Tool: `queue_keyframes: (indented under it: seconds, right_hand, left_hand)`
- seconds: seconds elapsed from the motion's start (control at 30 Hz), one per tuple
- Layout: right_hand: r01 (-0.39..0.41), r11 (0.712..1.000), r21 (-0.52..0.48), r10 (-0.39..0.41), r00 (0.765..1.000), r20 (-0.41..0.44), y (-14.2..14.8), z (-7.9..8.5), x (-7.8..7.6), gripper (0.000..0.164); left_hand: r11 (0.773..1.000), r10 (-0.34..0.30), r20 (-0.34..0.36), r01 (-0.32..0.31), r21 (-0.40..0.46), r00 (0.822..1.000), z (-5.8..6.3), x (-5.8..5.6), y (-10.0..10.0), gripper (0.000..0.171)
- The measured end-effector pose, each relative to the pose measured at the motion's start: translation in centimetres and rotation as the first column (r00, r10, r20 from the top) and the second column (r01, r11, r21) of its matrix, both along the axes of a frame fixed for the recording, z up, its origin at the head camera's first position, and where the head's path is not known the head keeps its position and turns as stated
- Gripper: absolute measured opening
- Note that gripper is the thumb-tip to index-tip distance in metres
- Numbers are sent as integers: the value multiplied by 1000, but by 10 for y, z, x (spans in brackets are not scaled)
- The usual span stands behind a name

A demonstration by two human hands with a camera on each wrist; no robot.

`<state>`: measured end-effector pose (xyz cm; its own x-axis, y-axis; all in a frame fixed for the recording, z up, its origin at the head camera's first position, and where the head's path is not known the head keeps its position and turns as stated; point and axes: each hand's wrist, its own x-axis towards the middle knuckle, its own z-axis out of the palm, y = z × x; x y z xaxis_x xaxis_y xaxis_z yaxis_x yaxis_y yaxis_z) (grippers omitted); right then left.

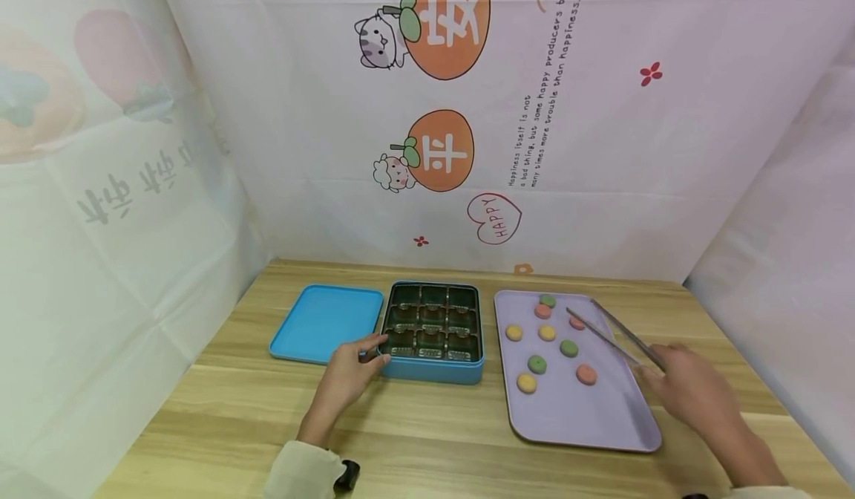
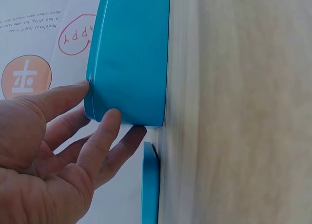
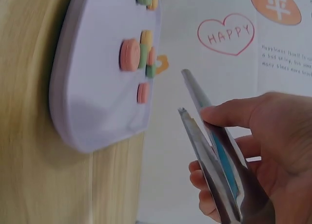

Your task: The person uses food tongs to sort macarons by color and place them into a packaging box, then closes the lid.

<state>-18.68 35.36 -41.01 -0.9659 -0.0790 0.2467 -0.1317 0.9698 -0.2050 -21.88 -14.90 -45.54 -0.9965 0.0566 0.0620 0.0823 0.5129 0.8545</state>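
My left hand (image 1: pixel 347 373) touches the front left corner of a blue box (image 1: pixel 430 370), its fingers spread and extended. In the left wrist view, fingertips meet the box's rim and side. Inside the box is a clear insert (image 1: pixel 432 319) with several square compartments, where no macarons show. My right hand (image 1: pixel 695 391) grips metal tongs (image 1: pixel 629 335) over the right side of a lilac tray (image 1: pixel 574 425). The tongs' tips stand apart with nothing between them, near a pink macaron (image 1: pixel 577 322). Several pink, green and yellow macarons lie scattered on the tray, such as a green macaron (image 1: pixel 569 348).
A blue lid (image 1: pixel 327 323) lies flat to the left of the box. Wooden tabletop (image 1: pixel 427 439) runs along the front. Printed white cloth (image 1: pixel 601 150) hangs behind the table, with more cloth at both sides.
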Motion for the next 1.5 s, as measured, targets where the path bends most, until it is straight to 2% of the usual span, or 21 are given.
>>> queue_keyframes:
  seconds: [0.2,0.4,0.67,0.97,1.5]
  right_hand:
    - [-67,997,30,67,998,-5,-13,-2,-1,25]
    - [-95,994,53,94,995,16,-22,-7,-2,28]
    - [-86,995,46,84,995,46,-31,-11,-5,17]
    - [-89,995,47,86,995,56,-35,-14,-5,16]
    - [-87,994,61,83,994,66,-37,-16,-8,19]
  left_hand:
    - [1000,5,-1,-5,3,1000,-2,-1,0,42]
    - [1000,9,-3,-9,-11,1000,-2,0,1,42]
    - [1000,2,-22,-2,-2,1000,-1,0,2,41]
    - [1000,3,-19,-3,-6,1000,1,1,2,43]
    - [999,14,-17,-14,-31,1000,-3,0,2,42]
